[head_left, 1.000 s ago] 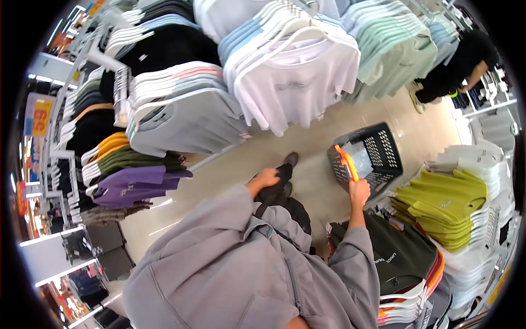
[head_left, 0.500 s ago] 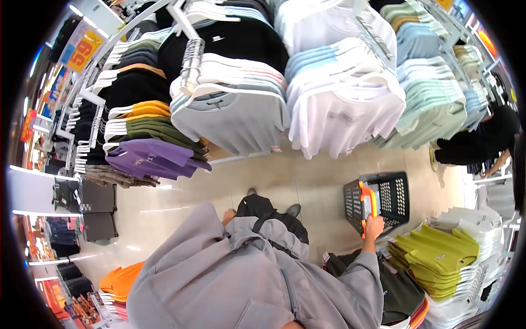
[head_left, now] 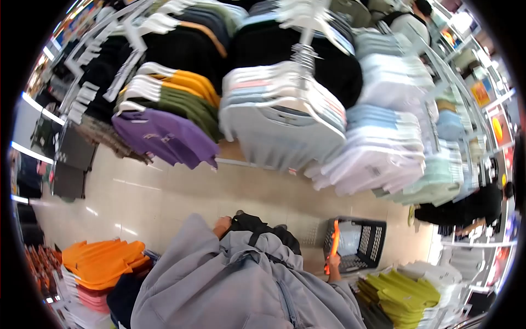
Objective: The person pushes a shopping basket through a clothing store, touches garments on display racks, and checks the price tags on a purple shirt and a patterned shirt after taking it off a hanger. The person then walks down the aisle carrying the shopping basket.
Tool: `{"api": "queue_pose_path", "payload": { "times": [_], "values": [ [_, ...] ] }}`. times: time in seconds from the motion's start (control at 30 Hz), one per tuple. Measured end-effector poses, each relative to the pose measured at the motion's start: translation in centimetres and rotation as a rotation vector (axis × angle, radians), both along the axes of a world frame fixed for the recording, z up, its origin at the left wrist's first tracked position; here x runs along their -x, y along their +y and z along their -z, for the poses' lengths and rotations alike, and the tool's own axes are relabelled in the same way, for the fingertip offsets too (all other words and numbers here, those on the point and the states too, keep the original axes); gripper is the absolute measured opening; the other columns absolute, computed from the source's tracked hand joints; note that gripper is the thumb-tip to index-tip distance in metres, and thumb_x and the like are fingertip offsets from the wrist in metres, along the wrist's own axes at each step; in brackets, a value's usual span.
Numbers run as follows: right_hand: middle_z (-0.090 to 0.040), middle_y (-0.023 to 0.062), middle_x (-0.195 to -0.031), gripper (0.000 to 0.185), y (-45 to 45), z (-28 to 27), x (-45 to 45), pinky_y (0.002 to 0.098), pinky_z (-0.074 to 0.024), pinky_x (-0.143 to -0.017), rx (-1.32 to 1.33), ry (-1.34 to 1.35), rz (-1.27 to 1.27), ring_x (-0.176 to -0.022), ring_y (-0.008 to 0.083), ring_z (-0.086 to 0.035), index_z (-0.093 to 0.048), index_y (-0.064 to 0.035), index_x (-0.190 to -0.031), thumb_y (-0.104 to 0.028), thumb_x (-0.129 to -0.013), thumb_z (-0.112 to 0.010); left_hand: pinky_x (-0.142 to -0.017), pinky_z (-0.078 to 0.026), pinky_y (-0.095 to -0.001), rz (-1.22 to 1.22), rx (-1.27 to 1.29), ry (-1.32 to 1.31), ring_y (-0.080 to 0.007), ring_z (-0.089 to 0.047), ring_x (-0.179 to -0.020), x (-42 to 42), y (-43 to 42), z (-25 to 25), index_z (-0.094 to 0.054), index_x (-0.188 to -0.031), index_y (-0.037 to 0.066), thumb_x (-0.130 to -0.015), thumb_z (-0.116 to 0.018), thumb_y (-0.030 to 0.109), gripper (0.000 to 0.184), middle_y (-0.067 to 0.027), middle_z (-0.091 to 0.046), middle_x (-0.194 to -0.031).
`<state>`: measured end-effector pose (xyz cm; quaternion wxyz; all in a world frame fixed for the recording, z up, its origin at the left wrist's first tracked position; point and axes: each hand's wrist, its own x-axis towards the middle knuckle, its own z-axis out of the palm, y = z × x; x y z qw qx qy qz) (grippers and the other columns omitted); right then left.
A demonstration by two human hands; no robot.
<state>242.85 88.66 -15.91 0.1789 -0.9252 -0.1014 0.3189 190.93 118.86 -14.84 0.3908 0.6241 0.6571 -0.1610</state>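
Basket (head_left: pixel 371 245) located beyond and mostly to the outer side of the right hand (head_left: pixel 333 262), which is clamped on its orange handle (head_left: pixel 335 239); left hand (head_left: pixel 222 226) well apart, beside the black trousers (head_left: pixel 252 226), its grip undeterminable; clear packaging (head_left: pixel 349 239) inside the basket.

Shirts (head_left: pixel 282 131) hung on racks (head_left: pixel 311 32) before me, more to my left; on my right, a basket (head_left: pixel 374 253) had a packet (head_left: pixel 349 240) inside.
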Motion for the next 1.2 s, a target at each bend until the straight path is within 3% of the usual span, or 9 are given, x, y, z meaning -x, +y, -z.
{"api": "queue_pose_path", "payload": {
  "times": [0.2,0.5,0.63,0.7,0.87,0.9,0.97,1.07,1.2],
  "values": [
    [-0.060,0.0057,-0.063,0.020,4.8,4.0,11.9,0.0308,-0.0471,-0.048,-0.024,0.488,-0.108,-0.050,0.0176,-0.056,-0.063,-0.0068,-0.084,-0.024,-0.075,-0.067,-0.087,-0.048,-0.0452,-0.194,-0.052,-0.112,-0.0388,-0.061,-0.094,6.2,0.3,-3.3,-0.068,-0.092,0.012,-0.078,-0.054,0.022,0.023,-0.0204,-0.065,-0.097],
    [-0.061,0.0063,-0.065,0.019,20.0,-1.1,19.6,0.0312,-0.0479,-0.050,0.080,0.874,-0.211,-0.051,0.0185,-0.056,-0.063,-0.0069,-0.087,-0.023,-0.077,-0.065,-0.080,-0.048,-0.0466,-0.410,-0.256,-0.133,-0.0403,-0.060,-0.085,17.5,-6.8,-1.4,-0.063,-0.080,0.003,-0.073,-0.048,0.012,0.019,-0.0208,-0.063,-0.096],
    [-0.061,0.0067,-0.065,0.019,25.7,-1.4,22.7,0.0314,-0.0482,-0.050,0.151,1.003,-0.228,-0.052,0.0189,-0.056,-0.062,-0.0069,-0.088,-0.023,-0.078,-0.065,-0.080,-0.048,-0.0449,-0.540,-0.169,-0.121,-0.0405,-0.060,-0.087,19.4,-11.7,0.1,-0.065,-0.081,0.003,-0.074,-0.047,0.013,0.022,-0.0221,-0.064,-0.091],
    [-0.061,0.0068,-0.066,0.019,27.9,-1.4,24.7,0.0315,-0.0484,-0.051,0.180,1.058,-0.218,-0.052,0.0191,-0.056,-0.062,-0.0070,-0.089,-0.023,-0.078,-0.064,-0.083,-0.048,-0.0428,-0.823,-0.112,-0.173,-0.0404,-0.061,-0.091,19.4,-15.1,2.0,-0.067,-0.087,0.003,-0.076,-0.049,0.018,0.026,-0.0235,-0.064,-0.091],
    [-0.062,0.0072,-0.067,0.019,32.0,-0.3,28.2,0.0318,-0.0488,-0.052,0.250,1.178,-0.148,-0.053,0.0196,-0.056,-0.062,-0.0070,-0.090,-0.022,-0.079,-0.064,-0.087,-0.047,-0.0407,-0.876,-0.093,-0.145,-0.0384,-0.061,-0.095,17.8,-21.1,4.0,-0.068,-0.099,0.006,-0.079,-0.054,0.029,0.033,-0.0243,-0.064,-0.097],
    [-0.065,0.0110,-0.083,0.019,33.3,4.8,25.8,0.0346,-0.0529,-0.065,0.361,1.330,-0.149,-0.072,0.0235,-0.062,-0.060,-0.0054,-0.094,-0.021,-0.082,-0.060,-0.086,-0.047,-0.0406,-0.883,-0.084,-0.138,-0.0382,-0.062,-0.095,17.5,-21.8,4.8,-0.068,-0.100,0.007,-0.079,-0.054,0.029,0.033,-0.0243,-0.064,-0.097],
    [-0.063,0.0149,-0.098,0.024,36.3,3.6,26.5,0.0400,-0.0522,-0.079,0.370,1.312,-0.051,-0.092,0.0272,-0.061,-0.056,-0.0049,-0.100,-0.022,-0.084,-0.059,-0.086,-0.047,-0.0405,-0.916,-0.123,-0.139,-0.0378,-0.062,-0.095,17.1,-23.0,7.3,-0.068,-0.100,0.007,-0.080,-0.054,0.029,0.033,-0.0242,-0.064,-0.096],
    [-0.060,0.0169,-0.106,0.028,39.6,-2.7,29.2,0.0450,-0.0493,-0.087,0.236,1.108,-0.041,-0.103,0.0303,-0.057,-0.052,-0.0064,-0.106,-0.023,-0.085,-0.060,-0.086,-0.047,-0.0404,-0.947,-0.245,-0.127,-0.0372,-0.062,-0.094,17.6,-23.1,10.2,-0.067,-0.102,0.007,-0.080,-0.054,0.029,0.034,-0.0241,-0.065,-0.096],
    [-0.060,0.0173,-0.106,0.030,41.4,-2.2,31.0,0.0481,-0.0479,-0.087,0.150,1.050,-0.037,-0.103,0.0320,-0.057,-0.050,-0.0089,-0.108,-0.022,-0.084,-0.061,-0.086,-0.047,-0.0402,-0.865,-0.637,-0.106,-0.0364,-0.062,-0.094,20.9,-20.9,11.0,-0.067,-0.103,0.008,-0.081,-0.054,0.029,0.034,-0.0240,-0.065,-0.095]
  ]
}}
